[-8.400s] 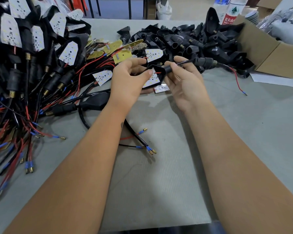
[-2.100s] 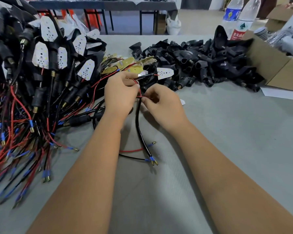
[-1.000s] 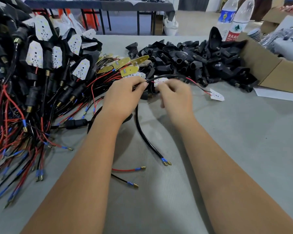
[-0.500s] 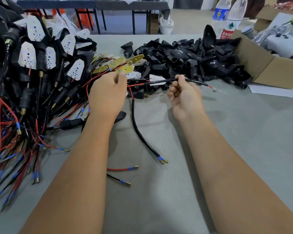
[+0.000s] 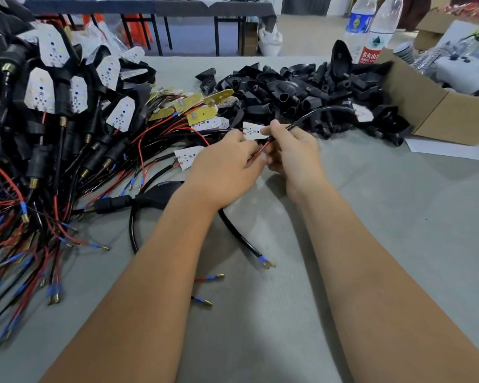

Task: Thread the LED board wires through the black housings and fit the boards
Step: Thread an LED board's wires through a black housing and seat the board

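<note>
At the far left of the table (image 5: 398, 230), the heap of finished assemblies (image 5: 53, 120) is lying untouched, boards seated in their housings. Next, the left hand (image 5: 224, 164) is being closed around the red and black wires (image 5: 256, 154) of a white LED board (image 5: 252, 131), which is being held up just beyond the knuckles. Half a second ago the hands were being held apart; now they are being brought together, almost touching. The right hand (image 5: 291, 150) is pinching a black sleeve (image 5: 315, 114) that arcs away to the right. The wires are probably being fed into that sleeve. Further right, the loose black housings (image 5: 302, 89) are being left waiting, so fitting is judged not yet begun
</note>
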